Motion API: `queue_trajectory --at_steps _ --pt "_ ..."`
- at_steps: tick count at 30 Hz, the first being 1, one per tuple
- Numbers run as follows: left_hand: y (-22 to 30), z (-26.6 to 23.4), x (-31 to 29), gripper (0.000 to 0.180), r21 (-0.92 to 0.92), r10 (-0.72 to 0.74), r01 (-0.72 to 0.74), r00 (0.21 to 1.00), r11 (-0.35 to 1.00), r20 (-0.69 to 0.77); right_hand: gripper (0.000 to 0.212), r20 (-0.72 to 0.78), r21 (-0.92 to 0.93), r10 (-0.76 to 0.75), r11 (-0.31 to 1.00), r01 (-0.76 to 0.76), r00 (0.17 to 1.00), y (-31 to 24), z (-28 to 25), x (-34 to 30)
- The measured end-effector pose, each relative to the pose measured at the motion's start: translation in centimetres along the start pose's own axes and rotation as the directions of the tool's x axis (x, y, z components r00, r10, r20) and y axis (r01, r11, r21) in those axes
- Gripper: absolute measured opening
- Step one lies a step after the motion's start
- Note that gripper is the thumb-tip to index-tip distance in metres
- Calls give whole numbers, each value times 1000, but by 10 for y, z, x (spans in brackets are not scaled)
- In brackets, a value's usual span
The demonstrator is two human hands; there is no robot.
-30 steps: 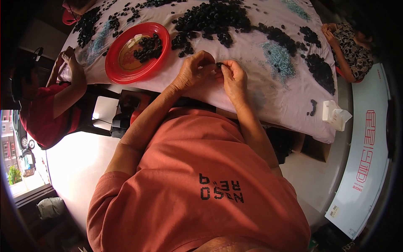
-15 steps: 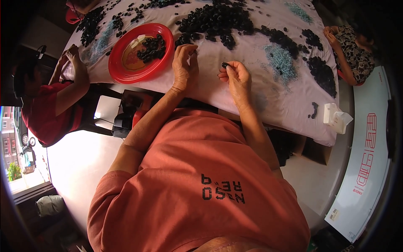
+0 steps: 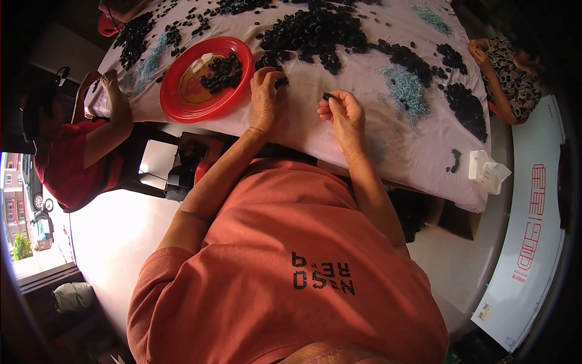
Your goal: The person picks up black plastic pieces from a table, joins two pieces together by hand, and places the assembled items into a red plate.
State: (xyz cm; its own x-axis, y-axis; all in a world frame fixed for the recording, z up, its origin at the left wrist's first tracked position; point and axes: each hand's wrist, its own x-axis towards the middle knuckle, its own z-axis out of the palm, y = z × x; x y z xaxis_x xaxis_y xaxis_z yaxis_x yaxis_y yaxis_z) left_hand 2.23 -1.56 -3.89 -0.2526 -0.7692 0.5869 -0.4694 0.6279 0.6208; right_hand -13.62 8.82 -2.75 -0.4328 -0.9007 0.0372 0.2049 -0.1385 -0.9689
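Observation:
My right hand [image 3: 345, 115] is closed above the near part of the table, pinching a small black rounded piece [image 3: 327, 96] between thumb and fingertips. To its left, my left hand [image 3: 265, 103] has its fingers curled round another small black piece [image 3: 280, 82], partly hidden by the fingers. A red round plate [image 3: 171, 104] lies just left of my left hand, with several similar black pieces [image 3: 223, 73] on it. Beyond both hands spreads a large heap of black pieces [image 3: 312, 30] on the pale tablecloth [image 3: 297, 124].
Tiny light-blue pieces [image 3: 405, 91] lie at the right, beside more black ones [image 3: 465, 112]. A white tissue box [image 3: 482, 168] sits at the table's right corner. One person [image 3: 79, 145] sits at the left, another [image 3: 512, 79] at the far right.
The black piece at my left fingertips shows more plainly than before. My right hand keeps its pinch with the fingers slightly more closed. The whole view has shifted slightly.

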Motion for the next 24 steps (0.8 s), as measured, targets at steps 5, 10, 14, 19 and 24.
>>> queue_trajectory --at_steps 5,10,14,19,24 --pt "1 1 -1 28 149 -20 17 1000 989 19 14 -22 20 47 999 -47 999 -1 -3 0" --pt "2 -5 1 29 83 21 -35 985 996 171 15 -4 125 70 990 -69 998 -1 -7 1" --pt "6 -2 0 28 116 9 -9 1000 993 -4 13 -25 176 71 982 -66 997 -5 -6 1" --pt "8 -2 -1 27 255 -13 -8 997 967 78 12 -18 165 68 984 -64 998 -3 -7 1" --pt "10 -5 1 24 192 71 -85 994 978 79 12 -17 141 68 988 -65 998 -5 -6 1"
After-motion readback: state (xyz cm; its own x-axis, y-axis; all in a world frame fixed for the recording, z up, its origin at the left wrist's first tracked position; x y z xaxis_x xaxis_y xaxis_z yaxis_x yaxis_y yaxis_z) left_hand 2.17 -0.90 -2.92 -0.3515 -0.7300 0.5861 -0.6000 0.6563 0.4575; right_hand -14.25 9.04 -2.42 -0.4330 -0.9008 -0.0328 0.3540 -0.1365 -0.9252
